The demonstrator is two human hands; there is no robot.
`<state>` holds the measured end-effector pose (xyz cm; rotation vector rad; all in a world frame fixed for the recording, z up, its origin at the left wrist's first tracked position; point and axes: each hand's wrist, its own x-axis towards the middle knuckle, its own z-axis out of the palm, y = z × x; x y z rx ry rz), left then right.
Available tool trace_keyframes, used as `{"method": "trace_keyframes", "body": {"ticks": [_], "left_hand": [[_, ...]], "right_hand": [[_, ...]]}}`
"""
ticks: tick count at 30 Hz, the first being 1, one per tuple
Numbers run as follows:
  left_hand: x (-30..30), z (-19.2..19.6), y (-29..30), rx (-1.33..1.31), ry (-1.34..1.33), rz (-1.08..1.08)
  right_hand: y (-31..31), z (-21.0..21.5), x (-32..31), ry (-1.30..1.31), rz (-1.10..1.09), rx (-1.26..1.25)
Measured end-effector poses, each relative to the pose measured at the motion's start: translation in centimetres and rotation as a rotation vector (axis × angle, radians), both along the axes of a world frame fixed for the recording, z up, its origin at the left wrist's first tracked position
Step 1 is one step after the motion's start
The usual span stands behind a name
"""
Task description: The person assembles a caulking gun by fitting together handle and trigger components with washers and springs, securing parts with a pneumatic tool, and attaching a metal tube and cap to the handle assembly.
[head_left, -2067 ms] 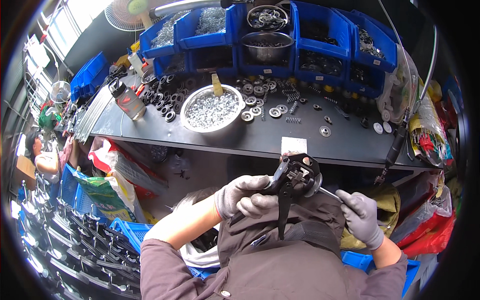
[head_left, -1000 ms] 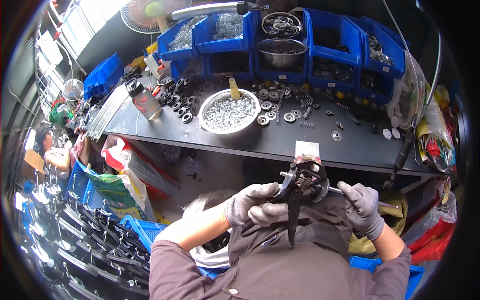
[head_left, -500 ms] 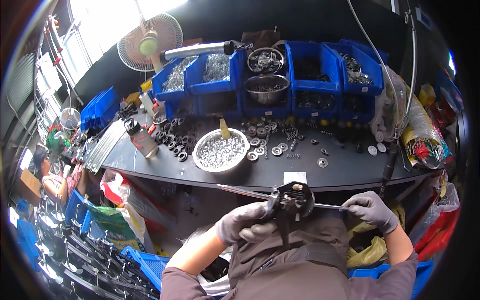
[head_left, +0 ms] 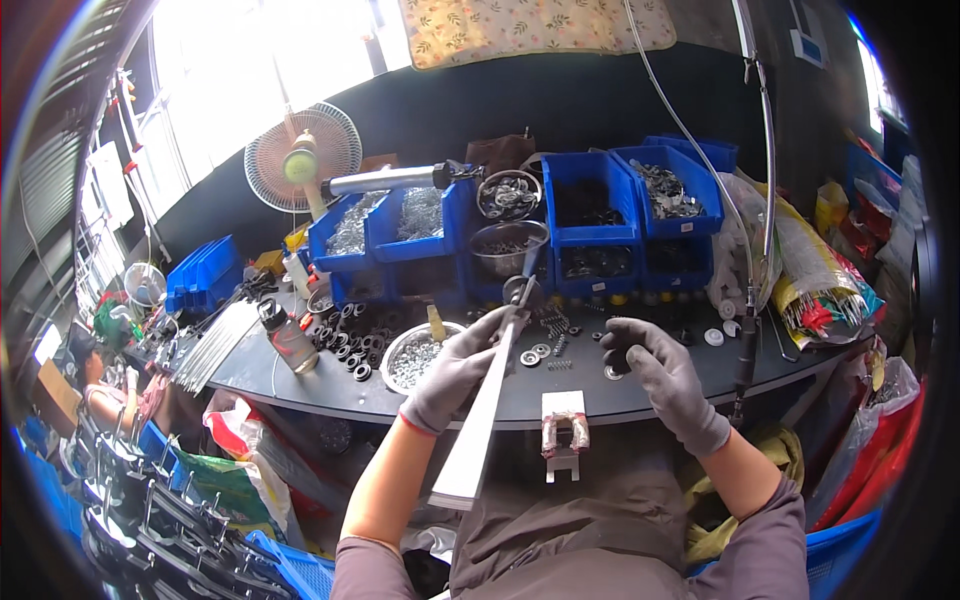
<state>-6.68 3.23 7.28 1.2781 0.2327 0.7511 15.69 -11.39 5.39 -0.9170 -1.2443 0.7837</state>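
My left hand [head_left: 462, 372], in a grey glove, is closed around a long metal rod [head_left: 482, 420]. The rod slants toward me, its near end large and pale below the hand. At its far end, just past my fingers, is a dark round fitting [head_left: 522, 292]. My right hand [head_left: 668, 380], also gloved, is raised over the table's right part with fingers apart and slightly bent, holding nothing visible. Between the hands, at the table's front edge, sits a small pale metal jig [head_left: 563, 408] with a U-shaped, reddish-brown part.
A steel bowl of small metal parts [head_left: 404, 366] stands left of my left hand. Black rings, washers and springs lie around it. Blue bins [head_left: 592, 200] line the back. A bottle [head_left: 288, 338] stands at left, and a hanging air tool [head_left: 746, 350] at right.
The rod and its black fitting, held level by both hands over my lap, are now up over the table in my left hand alone. My right hand has let go. The view has tilted upward.
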Motion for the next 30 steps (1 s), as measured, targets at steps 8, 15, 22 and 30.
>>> {"method": "trace_keyframes", "body": {"ticks": [8, 15, 22, 30], "left_hand": [[2.5, -6.4, 0.7, 1.118, 0.486, 0.829], [0.5, -6.8, 2.0, 0.994, 0.405, 0.887], [-2.1, -6.6, 4.4, 0.928, 0.391, 0.878], [-0.8, -5.3, -1.0, 1.238, 0.369, 0.969]], "right_hand": [[1.6, -2.3, -3.3, -0.042, 0.262, -0.353], [-2.9, -3.1, -2.7, -0.477, 0.035, -0.303], [-8.6, -5.7, 1.1, -0.064, 0.195, -0.696], [-3.2, -7.0, -2.8, -0.187, -0.06, -0.342]]}}
